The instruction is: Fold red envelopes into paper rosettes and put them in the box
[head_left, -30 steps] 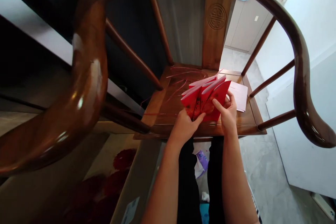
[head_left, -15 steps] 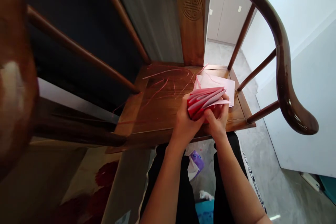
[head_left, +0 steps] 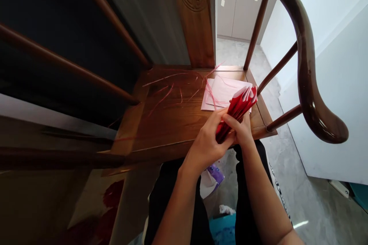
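Note:
A pleated bundle of red paper (head_left: 243,102), its folds showing pale pink inside, is pressed together between both hands above the chair seat's front edge. My left hand (head_left: 211,134) wraps around its lower left side. From the right, my right hand (head_left: 241,127) grips it, the thumb lying across the folds. Pale pink paper sheets (head_left: 227,89) lie on the seat just behind the bundle, partly hidden by it. Thin pink strings (head_left: 165,95) are strewn over the seat to the left, some crossing the sheets.
The wooden chair seat (head_left: 161,122) has a curved armrest (head_left: 306,46) at right and a carved back panel (head_left: 193,15). On the floor between the legs are a purple packet (head_left: 216,176), a blue container (head_left: 222,229) and crumpled white tissue (head_left: 227,209). A white panel (head_left: 330,122) stands right.
The fanned-out folded paper has been turned more upright and squeezed into a narrower bundle. Both hands have closed around it, and the view has shifted slightly.

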Demonstrator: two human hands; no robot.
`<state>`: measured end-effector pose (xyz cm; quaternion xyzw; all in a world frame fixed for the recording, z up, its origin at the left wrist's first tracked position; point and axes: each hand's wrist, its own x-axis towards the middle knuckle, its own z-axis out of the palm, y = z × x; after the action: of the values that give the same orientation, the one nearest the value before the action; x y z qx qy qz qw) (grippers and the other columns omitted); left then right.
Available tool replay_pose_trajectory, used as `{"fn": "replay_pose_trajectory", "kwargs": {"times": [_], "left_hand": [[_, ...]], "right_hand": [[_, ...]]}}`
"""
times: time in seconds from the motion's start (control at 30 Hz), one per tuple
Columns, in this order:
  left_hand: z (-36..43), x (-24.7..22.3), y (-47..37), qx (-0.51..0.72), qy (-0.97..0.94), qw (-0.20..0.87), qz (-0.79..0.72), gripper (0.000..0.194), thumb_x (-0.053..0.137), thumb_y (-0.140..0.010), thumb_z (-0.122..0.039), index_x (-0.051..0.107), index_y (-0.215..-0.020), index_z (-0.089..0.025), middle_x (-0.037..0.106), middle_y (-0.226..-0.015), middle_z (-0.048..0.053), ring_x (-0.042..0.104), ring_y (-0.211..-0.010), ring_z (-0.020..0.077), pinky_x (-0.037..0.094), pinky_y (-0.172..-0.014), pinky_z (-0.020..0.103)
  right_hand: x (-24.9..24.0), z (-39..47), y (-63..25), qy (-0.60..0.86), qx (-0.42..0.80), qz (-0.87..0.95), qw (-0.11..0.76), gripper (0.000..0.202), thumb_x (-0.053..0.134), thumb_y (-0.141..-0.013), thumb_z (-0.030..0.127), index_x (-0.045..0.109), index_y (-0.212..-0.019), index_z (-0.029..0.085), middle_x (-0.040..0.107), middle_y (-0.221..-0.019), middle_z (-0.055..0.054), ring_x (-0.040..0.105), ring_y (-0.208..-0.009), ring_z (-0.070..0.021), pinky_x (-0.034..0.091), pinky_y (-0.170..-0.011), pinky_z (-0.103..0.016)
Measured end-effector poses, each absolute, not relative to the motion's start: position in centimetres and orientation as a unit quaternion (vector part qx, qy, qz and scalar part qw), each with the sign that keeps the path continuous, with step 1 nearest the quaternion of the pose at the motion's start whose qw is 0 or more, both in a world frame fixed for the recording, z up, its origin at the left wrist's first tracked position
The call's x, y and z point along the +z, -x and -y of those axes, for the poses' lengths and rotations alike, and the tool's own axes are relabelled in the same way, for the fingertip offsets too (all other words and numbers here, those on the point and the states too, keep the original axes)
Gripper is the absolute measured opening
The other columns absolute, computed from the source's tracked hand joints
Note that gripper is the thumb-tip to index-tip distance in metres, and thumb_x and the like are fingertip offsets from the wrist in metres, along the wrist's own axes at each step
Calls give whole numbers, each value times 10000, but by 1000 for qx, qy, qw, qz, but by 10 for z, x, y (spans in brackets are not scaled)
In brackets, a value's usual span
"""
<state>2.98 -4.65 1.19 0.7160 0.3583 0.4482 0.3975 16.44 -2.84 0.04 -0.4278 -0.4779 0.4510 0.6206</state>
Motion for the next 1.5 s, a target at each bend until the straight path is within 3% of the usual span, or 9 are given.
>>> {"fn": "replay_pose_trajectory", "kwargs": {"times": [0.1, 0.2, 0.37, 0.53, 0.63, 0.8, 1.07, 1.2, 1.5], "left_hand": [[50, 15, -30, 446, -699, 453, -329, 479, 699, -991, -277, 594, -1458, -279, 657, -1452, 99, 674, -1327, 275, 559, -1182, 451], [49, 10, -29, 454, -687, 473, -315, 450, 714, -995, -293, 623, -1435, -294, 647, -1462, 94, 664, -1344, 275, 552, -1195, 455], [46, 5, -26, 465, -683, 474, -307, 474, 769, -952, -294, 664, -1415, -296, 637, -1471, 97, 629, -1394, 293, 567, -1181, 456], [46, 5, -26, 472, -673, 474, -314, 449, 796, -939, -323, 696, -1376, -298, 636, -1476, 90, 657, -1361, 286, 610, -1126, 427], [47, 4, -25, 467, -672, 481, -316, 406, 759, -969, -318, 697, -1369, -297, 631, -1482, 92, 643, -1385, 289, 607, -1129, 426], [46, 4, -23, 467, -672, 469, -333, 388, 764, -958, -340, 708, -1338, -279, 642, -1469, 99, 671, -1330, 288, 618, -1106, 437], [46, 4, -22, 463, -676, 466, -333, 326, 708, -1002, -335, 701, -1323, -282, 641, -1459, 86, 679, -1304, 261, 622, -1086, 408], [46, 2, -21, 465, -669, 478, -329, 296, 667, -1033, -328, 693, -1323, -280, 635, -1472, 76, 646, -1364, 260, 610, -1096, 387], [45, 1, -22, 468, -653, 499, -325, 284, 656, -1043, -355, 704, -1312, -275, 631, -1468, 81, 643, -1365, 271, 611, -1086, 386]], "right_hand": [[6, 29, -172, 390, 497, 450, 631, 773, 932, -713, 550, 543, -1339, 317, 600, -949, 36, 624, -831, -177, 614, -796, -338], [5, 31, -178, 362, 534, 459, 611, 797, 954, -698, 493, 543, -1361, 332, 581, -907, 51, 594, -788, -161, 600, -711, -293], [-8, 31, -183, 330, 565, 475, 589, 693, 899, -732, 549, 628, -1329, 324, 634, -951, 10, 620, -903, -209, 632, -773, -342], [-12, 29, -180, 295, 611, 426, 598, 808, 918, -661, 497, 622, -1392, 325, 660, -1243, -25, 652, -994, -205, 635, -826, -329], [-10, 29, -178, 287, 639, 390, 598, 808, 919, -635, 478, 636, -1373, 310, 667, -1252, -29, 659, -921, -189, 630, -735, -297], [-9, 28, -173, 272, 638, 384, 610, 831, 890, -668, 441, 596, -1438, 329, 686, -1288, -22, 685, -986, -202, 642, -822, -320], [-12, 27, -170, 267, 651, 393, 593, 748, 840, -716, 475, 627, -1409, 294, 723, -1180, -34, 693, -877, -203, 660, -718, -334], [-12, 28, -168, 286, 633, 393, 603, 755, 819, -719, 484, 608, -1420, 302, 711, -1286, -49, 710, -1017, -245, 682, -762, -383], [-19, 27, -171, 288, 656, 390, 578, 628, 829, -708, 478, 687, -1281, 261, 692, -916, -1, 705, -854, -236, 666, -841, -425]]}}
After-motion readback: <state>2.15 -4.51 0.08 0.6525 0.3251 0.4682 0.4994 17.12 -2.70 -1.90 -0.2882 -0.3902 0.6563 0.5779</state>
